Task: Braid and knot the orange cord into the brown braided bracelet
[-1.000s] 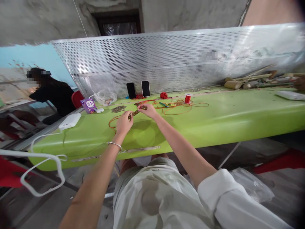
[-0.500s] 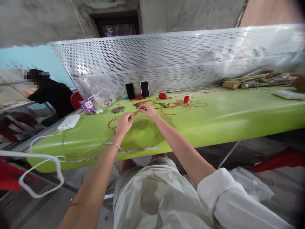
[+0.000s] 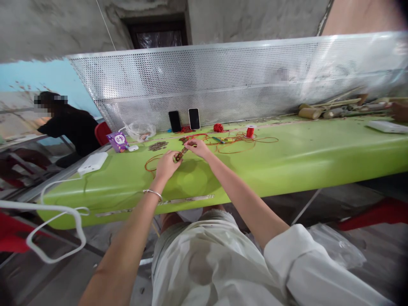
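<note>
My left hand (image 3: pixel 167 165) is closed on the near end of a narrow strip of brown, coin-like discs (image 3: pixel 181 154). The fingers of my right hand (image 3: pixel 196 148) pinch at the strip's far end; just what lies between the fingertips is too small to tell. Loops of red cord (image 3: pixel 152 163) lie left of the hands, and more red cord (image 3: pixel 240 142) is tangled to their right. Beyond my left hand is a flat pile of brown coin-like discs (image 3: pixel 158 145). A smaller brown heap (image 3: pixel 183 139) sits just behind my fingers.
Against the perforated metal screen (image 3: pixel 223 85) lean a black phone (image 3: pixel 174 121) and a white-edged phone (image 3: pixel 194 119). A red cord ball (image 3: pixel 218 127), a red spool (image 3: pixel 250 131), a purple packet (image 3: pixel 117 142) and a white power bank (image 3: pixel 92 163) rest on the green table (image 3: pixel 302 148). A person (image 3: pixel 70 123) sits at left.
The strip in my hands has turned, and more of its brown discs show between them. Both hands stay in nearly the same place.
</note>
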Tool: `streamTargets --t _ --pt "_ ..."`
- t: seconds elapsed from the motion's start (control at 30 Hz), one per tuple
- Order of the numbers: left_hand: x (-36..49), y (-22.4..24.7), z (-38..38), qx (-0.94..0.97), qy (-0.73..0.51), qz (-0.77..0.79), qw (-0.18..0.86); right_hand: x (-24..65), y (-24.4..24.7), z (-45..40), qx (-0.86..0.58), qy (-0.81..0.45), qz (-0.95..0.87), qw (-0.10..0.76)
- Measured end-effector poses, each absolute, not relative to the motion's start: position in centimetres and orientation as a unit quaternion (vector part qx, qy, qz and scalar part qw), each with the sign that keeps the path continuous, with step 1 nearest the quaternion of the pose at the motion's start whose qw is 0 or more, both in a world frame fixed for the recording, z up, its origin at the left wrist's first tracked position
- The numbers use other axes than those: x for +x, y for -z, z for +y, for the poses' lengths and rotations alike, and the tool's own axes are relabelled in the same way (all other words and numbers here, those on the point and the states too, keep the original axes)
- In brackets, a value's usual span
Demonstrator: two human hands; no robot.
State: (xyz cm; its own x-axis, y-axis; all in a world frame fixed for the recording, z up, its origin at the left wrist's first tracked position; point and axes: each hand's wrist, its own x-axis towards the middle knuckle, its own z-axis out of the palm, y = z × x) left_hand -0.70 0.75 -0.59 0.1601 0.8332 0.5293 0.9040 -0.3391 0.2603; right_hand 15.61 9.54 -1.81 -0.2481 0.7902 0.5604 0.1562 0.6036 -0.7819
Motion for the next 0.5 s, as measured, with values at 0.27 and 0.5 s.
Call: streamTargets --t 0.27,0.5 --pt "-0.69 0.61 0.86 -0.75 0.319 -0.576 0.06 15.64 1.61 9.44 -0.34 -0.295 -0.722 0.526" --pt "-0.73 0.64 0.94 -0.751 0.326 -0.571 0.057 15.69 1.51 9.33 -0.352 -0.287 -0.718 0.527"
